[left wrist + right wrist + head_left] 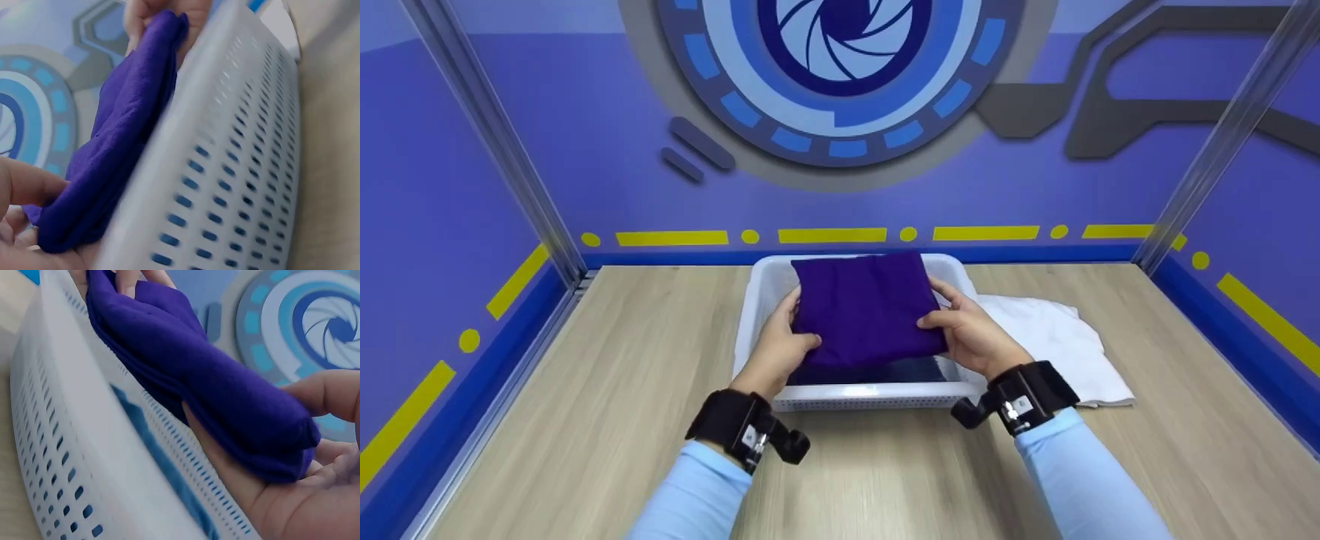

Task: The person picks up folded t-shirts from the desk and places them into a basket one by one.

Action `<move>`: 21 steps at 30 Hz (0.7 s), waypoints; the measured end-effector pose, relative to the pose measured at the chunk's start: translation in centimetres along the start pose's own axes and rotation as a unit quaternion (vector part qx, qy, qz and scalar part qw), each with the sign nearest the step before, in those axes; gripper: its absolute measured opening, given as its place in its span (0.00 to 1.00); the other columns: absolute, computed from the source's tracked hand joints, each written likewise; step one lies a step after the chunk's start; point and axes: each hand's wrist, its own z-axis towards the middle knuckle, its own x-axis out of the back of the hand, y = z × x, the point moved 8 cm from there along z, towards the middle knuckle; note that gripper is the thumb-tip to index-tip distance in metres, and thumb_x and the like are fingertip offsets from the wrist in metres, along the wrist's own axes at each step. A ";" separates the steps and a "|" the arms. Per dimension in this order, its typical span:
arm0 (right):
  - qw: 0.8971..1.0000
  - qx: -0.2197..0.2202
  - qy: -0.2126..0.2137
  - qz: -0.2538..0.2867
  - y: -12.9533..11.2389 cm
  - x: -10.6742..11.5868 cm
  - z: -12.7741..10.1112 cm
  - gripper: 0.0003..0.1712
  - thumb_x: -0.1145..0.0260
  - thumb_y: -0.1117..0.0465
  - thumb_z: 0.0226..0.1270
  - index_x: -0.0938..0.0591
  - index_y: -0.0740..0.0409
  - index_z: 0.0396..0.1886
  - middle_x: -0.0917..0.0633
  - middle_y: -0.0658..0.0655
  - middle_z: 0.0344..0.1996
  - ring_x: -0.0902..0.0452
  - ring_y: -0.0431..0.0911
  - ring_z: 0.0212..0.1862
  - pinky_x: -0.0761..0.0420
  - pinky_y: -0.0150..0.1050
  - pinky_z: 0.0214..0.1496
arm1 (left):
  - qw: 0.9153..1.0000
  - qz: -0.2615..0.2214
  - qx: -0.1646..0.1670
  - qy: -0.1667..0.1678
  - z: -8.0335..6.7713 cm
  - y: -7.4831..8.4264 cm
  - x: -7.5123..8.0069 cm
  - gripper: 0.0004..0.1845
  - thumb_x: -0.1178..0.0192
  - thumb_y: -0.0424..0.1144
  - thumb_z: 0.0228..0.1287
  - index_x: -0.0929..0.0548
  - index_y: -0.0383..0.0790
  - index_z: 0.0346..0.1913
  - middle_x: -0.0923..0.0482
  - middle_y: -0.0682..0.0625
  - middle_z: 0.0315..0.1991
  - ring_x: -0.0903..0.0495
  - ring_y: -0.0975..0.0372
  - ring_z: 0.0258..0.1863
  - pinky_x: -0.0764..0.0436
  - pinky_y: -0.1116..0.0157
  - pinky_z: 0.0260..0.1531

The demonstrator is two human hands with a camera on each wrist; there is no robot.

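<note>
A folded purple cloth [870, 311] is held up over the white plastic basket [877, 391], tilted toward me. On its left edge my left hand [778, 346] grips it, thumb on the near face and fingers behind. My right hand [976, 334] pinches the opposite edge in the same way. In the right wrist view the purple cloth [197, 377] shows several thick folded layers, with fingers beneath it. Inside the basket lies a dark blue cloth [877, 373], mostly hidden under the purple one.
White cloth [1050, 345] lies on the wooden table [660, 330] right of the basket, partly behind my right hand. A blue panel wall [840, 206] stands close behind the basket, with side walls left and right.
</note>
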 end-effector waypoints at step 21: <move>0.952 -0.062 0.016 -0.298 3.5 0.6 1.2 0.40 0.50 0.80 0.59 0.36 0.46 0.70 0.55 0.58 0.74 0.33 0.49 0.53 0.28 0.40 0.47 | 0.977 0.204 0.028 -0.060 1.3 -2.7 -1.7 0.43 0.62 0.12 0.49 0.43 0.41 0.72 0.46 0.39 0.71 0.39 0.52 0.62 0.26 0.63 0.39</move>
